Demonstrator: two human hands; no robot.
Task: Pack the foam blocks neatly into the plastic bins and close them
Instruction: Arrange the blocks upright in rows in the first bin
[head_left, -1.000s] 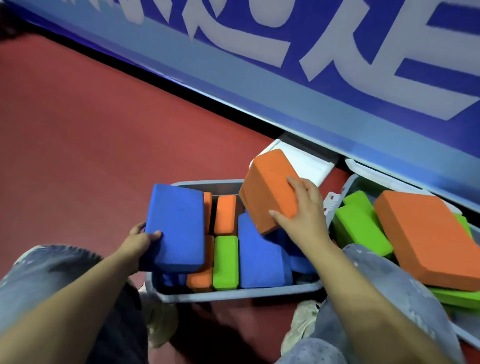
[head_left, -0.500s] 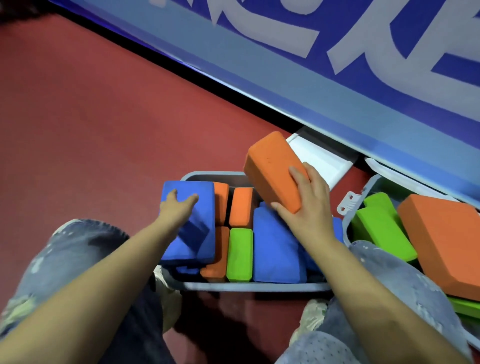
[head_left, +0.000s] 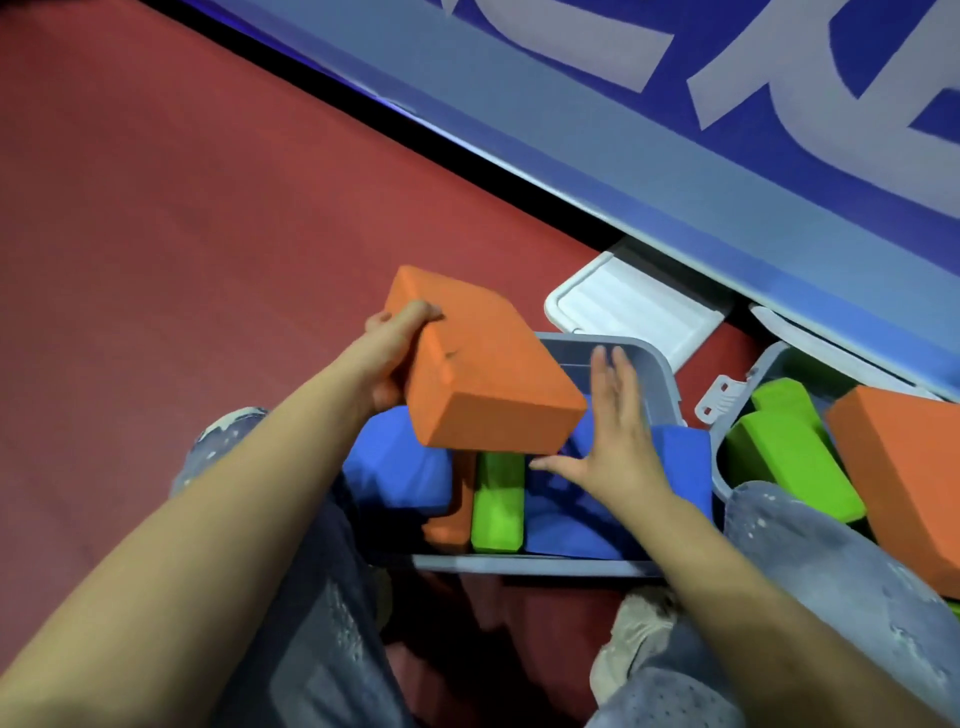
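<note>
Orange foam block (head_left: 483, 374) tilted above open grey bin (head_left: 657, 364)

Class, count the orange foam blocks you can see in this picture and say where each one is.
3: one orange block gripped by the left hand, one in the near bin beside the green block, one in the right bin. Others may be hidden.

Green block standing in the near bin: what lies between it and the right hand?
In the head view, only blue foam blocks lie between the green block and the right hand.

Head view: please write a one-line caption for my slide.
Left hand holds an orange block above the grey bin; right hand open beside it.
</note>
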